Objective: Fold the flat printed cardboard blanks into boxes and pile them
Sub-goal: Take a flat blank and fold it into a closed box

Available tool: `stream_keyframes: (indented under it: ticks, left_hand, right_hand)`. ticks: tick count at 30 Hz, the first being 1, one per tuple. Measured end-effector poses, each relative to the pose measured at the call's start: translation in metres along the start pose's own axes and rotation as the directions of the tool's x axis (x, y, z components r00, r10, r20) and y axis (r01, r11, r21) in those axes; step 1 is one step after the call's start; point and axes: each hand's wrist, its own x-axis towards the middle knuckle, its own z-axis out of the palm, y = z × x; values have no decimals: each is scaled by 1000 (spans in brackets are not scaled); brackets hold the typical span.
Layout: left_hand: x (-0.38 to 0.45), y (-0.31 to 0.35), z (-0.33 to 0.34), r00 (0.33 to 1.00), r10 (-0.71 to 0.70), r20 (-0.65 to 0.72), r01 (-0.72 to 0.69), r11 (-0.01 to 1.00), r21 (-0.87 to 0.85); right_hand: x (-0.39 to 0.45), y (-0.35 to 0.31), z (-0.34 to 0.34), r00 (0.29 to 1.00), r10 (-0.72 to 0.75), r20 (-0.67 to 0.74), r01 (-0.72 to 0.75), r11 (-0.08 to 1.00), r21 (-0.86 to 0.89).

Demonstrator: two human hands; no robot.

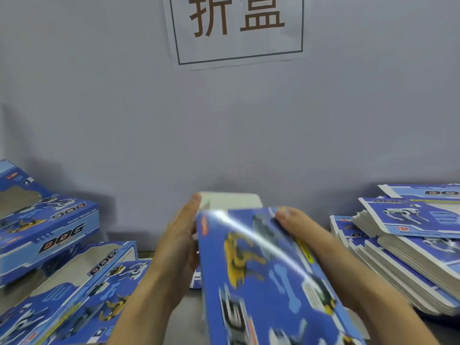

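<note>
Item: blue printed box, motion-blurred, held up in front of me over the table, white end flap standing at its far edge.
My left hand: fingers nearly straight, flat against the box's left edge.
My right hand: fingers curled over the far right edge, gripping it.
Left: pile of folded boxes.
Right: stack of flat blanks, edges fanned.
Open room: wall beyond, bare to the sign.
</note>
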Motion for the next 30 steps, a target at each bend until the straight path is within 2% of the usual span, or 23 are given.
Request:
stream_keyframes:
  ticks: [2,3,5,6,9,16,19,23,25,27,28,30]
  left_hand:
    - [6,3,-7,988,114,-101,-86,965,249]
    - [9,4,-10,983,153,-97,-104,914,392]
    - [13,4,-12,987,157,-42,-112,842,528]
    - [12,5,-11,988,153,-17,-121,841,527]
    - [11,-1,-5,988,139,66,-154,884,442]
    - [8,-2,-7,967,227,111,-252,899,358]
    - [9,-5,-6,964,238,117,-265,883,388]
    - [10,-6,-7,975,158,157,-203,921,331]
    - [8,-2,1,983,101,154,-136,963,233]
    - [6,2,6,991,57,123,-63,997,49]
    - [4,1,2,989,30,144,-27,999,-24]
    - [-2,-1,-1,962,-65,265,75,997,-27]
  right_hand:
    - [-5,-6,10,986,136,97,-112,968,-225]
    - [-4,-5,13,972,201,117,-151,927,-343]
    - [2,-10,13,959,277,55,-258,939,-228]
    - [3,-11,10,978,208,6,-203,961,-189]
    - [8,3,1,995,38,-87,-59,967,-247]
    - [9,7,6,995,-70,-65,62,992,-114]
    - [10,7,7,991,-93,-91,84,992,-99]
    - [10,9,7,985,-109,-136,86,982,-168]
    - [9,8,3,978,-120,-173,104,990,-100]
    - [10,8,-9,923,-162,-350,159,987,-38]
    - [11,9,-18,867,-185,-464,196,980,-23]
    - [11,8,-34,734,-214,-644,249,968,-37]
